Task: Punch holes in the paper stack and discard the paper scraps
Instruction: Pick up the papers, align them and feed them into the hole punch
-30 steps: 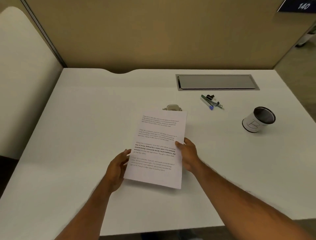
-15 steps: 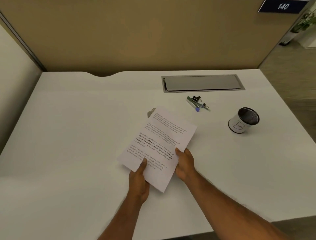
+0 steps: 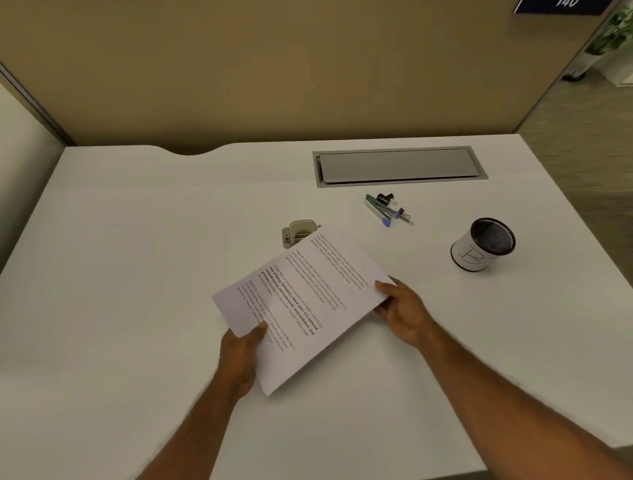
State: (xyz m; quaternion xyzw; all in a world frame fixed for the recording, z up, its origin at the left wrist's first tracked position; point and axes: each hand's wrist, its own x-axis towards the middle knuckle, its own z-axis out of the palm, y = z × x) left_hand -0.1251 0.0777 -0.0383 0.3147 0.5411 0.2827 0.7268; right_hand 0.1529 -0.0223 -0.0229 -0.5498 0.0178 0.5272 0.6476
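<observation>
Partly hidden, the punch (image 3: 298, 231) shows only its grey top and left end; the far corner of the paper (image 3: 301, 301) covers its near right side. Print on the top sheet is too small to read. At the upper right, a dark sign (image 3: 561, 4) is cut off by the frame edge, and the plant (image 3: 613, 31) beside it is blurred.

The paper is held diagonally over the desk (image 3: 137, 240), between the two hands, which are apart. The left hand (image 3: 239, 356) grips the near left edge, thumb on top and fingers out of sight beneath. The right hand (image 3: 404, 310) pinches the right corner, thumb on top. Whether the near corner touches the desk cannot be determined.

A tan partition (image 3: 274, 68) stands behind the desk. A grey hatch (image 3: 397, 166) is set into the desk at the rear. Nearer than the hatch and right of the punch lies a small cluster of clips (image 3: 385, 207). A mesh cup (image 3: 483, 245) with a white label stands at the right, well apart from the right hand.
</observation>
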